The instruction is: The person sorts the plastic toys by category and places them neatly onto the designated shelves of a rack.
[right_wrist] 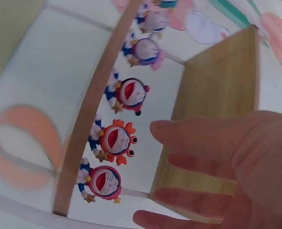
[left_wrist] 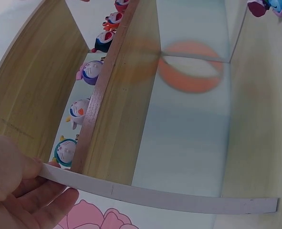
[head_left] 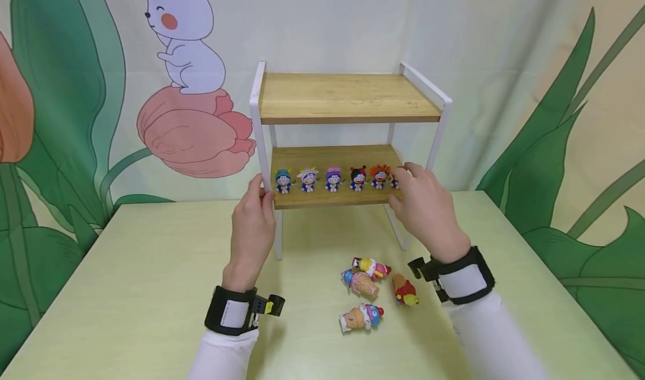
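Observation:
A row of small figurines in coloured hats stands on the lower board (head_left: 327, 201) of a two-tier shelf (head_left: 347, 97). My left hand (head_left: 253, 220) holds the white post at the shelf's left side, thumb and fingers around it in the left wrist view. My right hand (right_wrist: 217, 162) is beside the right end of the row, its fingers extended and apart from the figurines in the right wrist view. Nearest to it are a pink-hooded figurine (right_wrist: 106, 182) and an orange crab-hat figurine (head_left: 380, 176). The head view shows the pink-hooded one mostly hidden behind the right hand.
Several loose figurines lie on the table in front of the shelf, among them one with a blue head (head_left: 361, 317) and one in red and yellow-green (head_left: 405, 290). The upper board (head_left: 347, 92) lies above the row. A printed cloth (head_left: 327, 22) hangs behind.

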Demonstrator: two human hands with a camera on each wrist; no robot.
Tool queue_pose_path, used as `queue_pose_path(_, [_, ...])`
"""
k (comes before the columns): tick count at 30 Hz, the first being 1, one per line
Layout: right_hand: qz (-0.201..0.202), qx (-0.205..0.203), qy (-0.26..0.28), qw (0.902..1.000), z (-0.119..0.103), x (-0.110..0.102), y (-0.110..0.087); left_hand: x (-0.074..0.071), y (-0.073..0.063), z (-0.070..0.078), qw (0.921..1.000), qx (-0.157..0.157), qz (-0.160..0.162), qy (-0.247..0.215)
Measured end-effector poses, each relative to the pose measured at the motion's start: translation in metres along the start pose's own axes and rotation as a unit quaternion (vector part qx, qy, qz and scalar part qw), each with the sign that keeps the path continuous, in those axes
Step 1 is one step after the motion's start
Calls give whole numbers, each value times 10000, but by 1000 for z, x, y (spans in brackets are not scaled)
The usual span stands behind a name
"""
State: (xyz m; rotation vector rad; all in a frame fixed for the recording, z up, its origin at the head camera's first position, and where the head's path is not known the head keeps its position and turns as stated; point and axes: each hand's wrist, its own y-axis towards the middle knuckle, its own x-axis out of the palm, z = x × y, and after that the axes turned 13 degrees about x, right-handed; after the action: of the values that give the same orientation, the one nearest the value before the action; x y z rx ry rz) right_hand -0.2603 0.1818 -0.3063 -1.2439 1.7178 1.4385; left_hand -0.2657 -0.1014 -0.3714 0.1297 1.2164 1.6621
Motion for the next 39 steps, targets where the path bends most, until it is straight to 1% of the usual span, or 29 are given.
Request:
queue_pose_path(5, [-183, 449, 477, 9977, 1, 2, -15, 1, 1, 1, 9999, 75, 45, 52])
queue_pose_path(8, [-397, 696, 876, 9929, 1, 4, -19, 0, 2, 2, 9999, 103, 68, 60])
queue_pose_path(11, [-746, 905, 1413, 9830, 3, 7, -21, -1, 3, 3, 9999, 93, 73, 48])
queue_pose_path(14, [-1048, 1198, 1938, 9680, 11, 11, -23, -1, 4, 4, 9999, 100, 51, 52])
queue_pose_path(16, [-1225, 1370, 2119, 9599, 17, 13, -25, -2, 4, 4, 9999, 110, 62, 72])
queue_pose_path(18, [-1354, 1479, 2182, 9551, 23, 14, -27, -1, 4, 4, 9999, 115, 64, 78])
queue_pose_path(20, [-1439, 1510, 2169, 9536, 29, 14, -28, 0, 5, 4, 9999, 140, 61, 54])
queue_pose_path(23, [-1463, 1458, 2125, 9551, 38, 12, -31, 3, 7, 4, 9999, 159, -9, 18])
queue_pose_path(26, [-1487, 1434, 2134, 9549, 40, 12, -32, 4, 7, 4, 9999, 146, -76, 34])
queue_pose_path(32, [-1640, 1304, 2171, 9534, 32, 20, -30, 1, 2, 3, 10000, 34, -30, 73])
queue_pose_path(35, [-1752, 1236, 2128, 9533, 27, 25, -30, 2, 0, 2, 10000, 69, -12, 50])
queue_pose_path(39, [-1846, 1029, 2124, 9541, 21, 31, -29, 5, -1, 1, 9999, 138, 24, 51])
